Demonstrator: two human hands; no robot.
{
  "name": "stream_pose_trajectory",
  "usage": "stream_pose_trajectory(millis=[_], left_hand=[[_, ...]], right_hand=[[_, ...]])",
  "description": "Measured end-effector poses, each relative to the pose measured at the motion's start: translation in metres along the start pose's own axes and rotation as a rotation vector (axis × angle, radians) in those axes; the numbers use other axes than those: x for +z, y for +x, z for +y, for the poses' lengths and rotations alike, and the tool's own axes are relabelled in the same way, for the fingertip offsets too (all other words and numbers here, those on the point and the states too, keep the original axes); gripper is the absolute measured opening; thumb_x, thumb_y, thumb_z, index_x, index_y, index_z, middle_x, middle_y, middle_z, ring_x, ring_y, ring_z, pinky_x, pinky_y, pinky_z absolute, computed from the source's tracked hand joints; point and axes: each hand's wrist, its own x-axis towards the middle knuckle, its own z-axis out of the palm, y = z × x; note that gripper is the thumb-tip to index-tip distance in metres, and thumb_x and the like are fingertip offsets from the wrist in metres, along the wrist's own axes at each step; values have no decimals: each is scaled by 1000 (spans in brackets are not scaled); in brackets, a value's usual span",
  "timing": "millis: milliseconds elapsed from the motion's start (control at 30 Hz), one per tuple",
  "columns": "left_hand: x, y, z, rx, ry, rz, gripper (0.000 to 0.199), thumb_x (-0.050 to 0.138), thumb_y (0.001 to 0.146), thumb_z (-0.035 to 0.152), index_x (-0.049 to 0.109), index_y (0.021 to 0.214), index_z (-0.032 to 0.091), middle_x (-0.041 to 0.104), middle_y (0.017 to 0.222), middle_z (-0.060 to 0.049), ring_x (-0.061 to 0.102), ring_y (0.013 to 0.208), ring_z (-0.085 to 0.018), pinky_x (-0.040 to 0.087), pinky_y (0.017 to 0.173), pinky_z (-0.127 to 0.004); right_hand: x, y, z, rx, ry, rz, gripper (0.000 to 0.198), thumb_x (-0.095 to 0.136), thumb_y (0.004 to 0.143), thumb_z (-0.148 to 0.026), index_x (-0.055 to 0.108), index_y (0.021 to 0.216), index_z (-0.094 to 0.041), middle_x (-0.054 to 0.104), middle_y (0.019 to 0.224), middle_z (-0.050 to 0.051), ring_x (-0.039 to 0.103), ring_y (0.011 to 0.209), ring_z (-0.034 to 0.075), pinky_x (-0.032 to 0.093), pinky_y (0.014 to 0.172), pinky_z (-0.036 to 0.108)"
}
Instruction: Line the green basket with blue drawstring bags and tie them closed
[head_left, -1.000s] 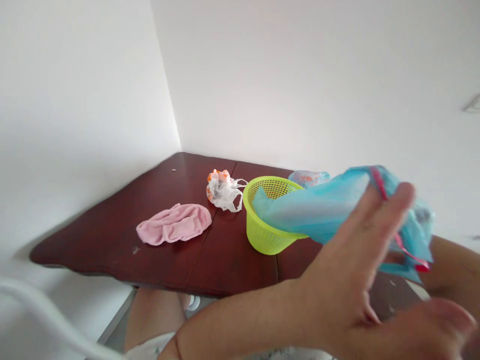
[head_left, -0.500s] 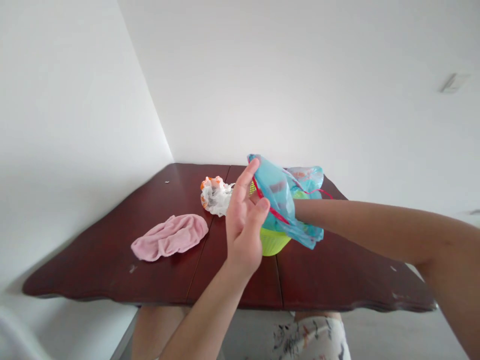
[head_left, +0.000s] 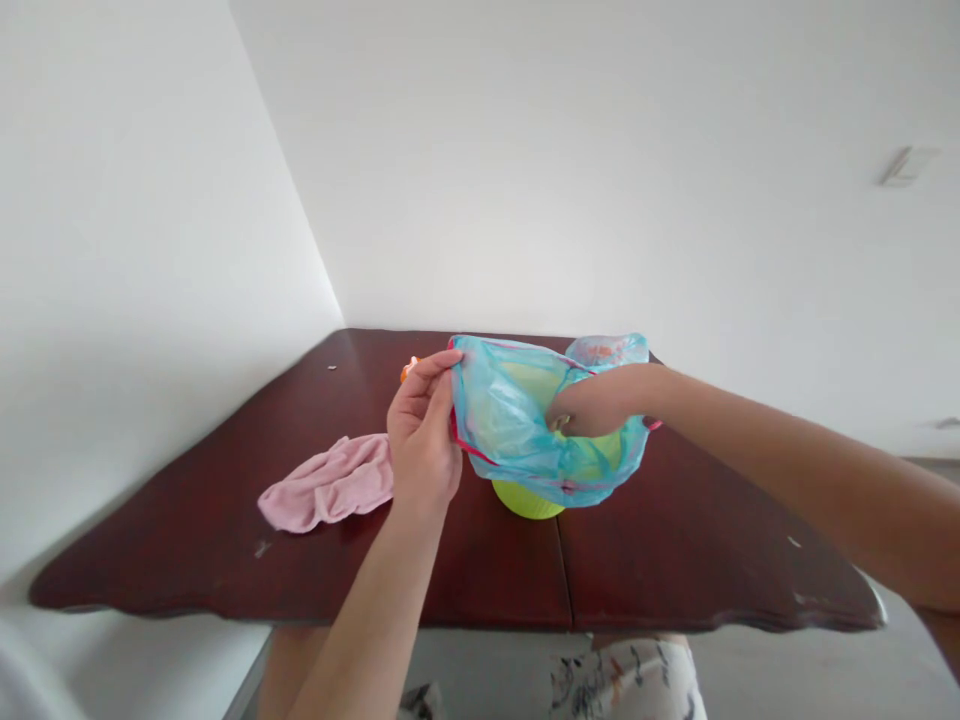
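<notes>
Left fingers (head_left: 431,364) pinch blue bag (head_left: 491,405); right hand (head_left: 594,402) inside.

The left hand (head_left: 426,430) pinches the red-edged rim of a thin blue bag (head_left: 499,400), while the right hand (head_left: 592,405) reaches inside it, fingertips hidden. The bag drapes over a green basket (head_left: 529,500) on a dark red table (head_left: 675,560). A pink cloth (head_left: 326,488) lies beside the left forearm; another bag (head_left: 607,350) sits behind.

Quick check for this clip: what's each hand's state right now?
Left hand: closed, pinching the edge of the blue bag.
Right hand: inside the bag's mouth, fingers hidden; open or closed cannot be told.
</notes>
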Motion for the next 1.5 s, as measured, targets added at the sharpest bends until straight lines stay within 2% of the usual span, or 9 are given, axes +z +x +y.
stream_pose_trajectory(millis=[100, 233, 433, 700, 900, 1167, 1267, 1367, 1500], left_hand=[[-20, 19, -14, -91, 54, -20, 38, 103, 91, 49, 91, 117, 24, 90, 117, -5, 81, 97, -19, 63, 84, -25], [-37, 37, -36, -231, 238, -168, 45, 100, 89, 53, 92, 118, 19, 91, 110, -7, 78, 92, -21, 60, 79, -27], [-43, 46, -63, -314, 516, -279, 55, 90, 89, 54, 89, 132, 19, 75, 71, -2, 57, 55, -18, 43, 54, -29], [-38, 48, -82, -470, 379, -126, 51, 90, 81, 49, 87, 122, 19, 82, 81, -2, 72, 71, -23, 50, 62, -29], [-43, 45, -103, -556, 342, -104, 48, 82, 83, 69, 74, 91, 22, 77, 73, -4, 80, 80, -30, 53, 61, -31], [-55, 43, -109, -612, 316, -208, 64, 79, 87, 76, 81, 116, 20, 84, 87, -9, 84, 94, -37, 64, 77, -39], [-61, 41, -105, -636, 320, -256, 76, 76, 88, 80, 81, 130, 18, 88, 106, -13, 85, 105, -40, 66, 81, -43], [-72, 32, -94, -493, 460, -288, 78, 73, 98, 79, 73, 149, 20, 83, 143, -17, 81, 127, -43, 68, 93, -48], [-82, 16, -67, 136, 749, -403, 68, 63, 117, 65, 55, 175, 31, 40, 195, -15, 43, 178, -43, 47, 138, -63]], right_hand=[[-31, -22, 1, -115, -225, -185, 22, 81, 103, -37, 96, 115, -27, 91, 121, 8, 86, 118, 33, 61, 123, 54], [-43, -58, 34, -122, -295, 153, 44, 68, 110, -55, 89, 144, -34, 86, 148, 8, 79, 143, 45, 51, 138, 67], [-2, -62, 92, -10, -31, 397, 86, 87, 97, -59, 62, 173, -29, 75, 166, 17, 73, 153, 46, 52, 137, 70], [27, -46, 95, 111, 472, 355, 90, 84, 97, -79, 58, 167, -27, 80, 155, 17, 81, 138, 39, 68, 121, 57], [31, -38, 102, 239, 479, 427, 92, 76, 97, -90, 71, 162, -25, 63, 181, 16, 60, 169, 41, 51, 141, 56], [37, -36, 107, 270, 724, 209, 96, 56, 101, -103, 80, 148, -23, 91, 122, 19, 88, 105, 41, 75, 93, 54], [46, -41, 115, 218, 762, 225, 95, 52, 103, -104, 82, 139, -22, 91, 122, 17, 87, 109, 39, 73, 100, 55], [58, -59, 120, 16, 583, 510, 79, 61, 108, -92, 78, 143, -24, 85, 141, 16, 82, 126, 38, 68, 114, 56], [81, -98, 111, -226, 227, 783, 54, 70, 117, -63, 71, 162, -33, 67, 170, 15, 67, 155, 39, 58, 130, 63]])
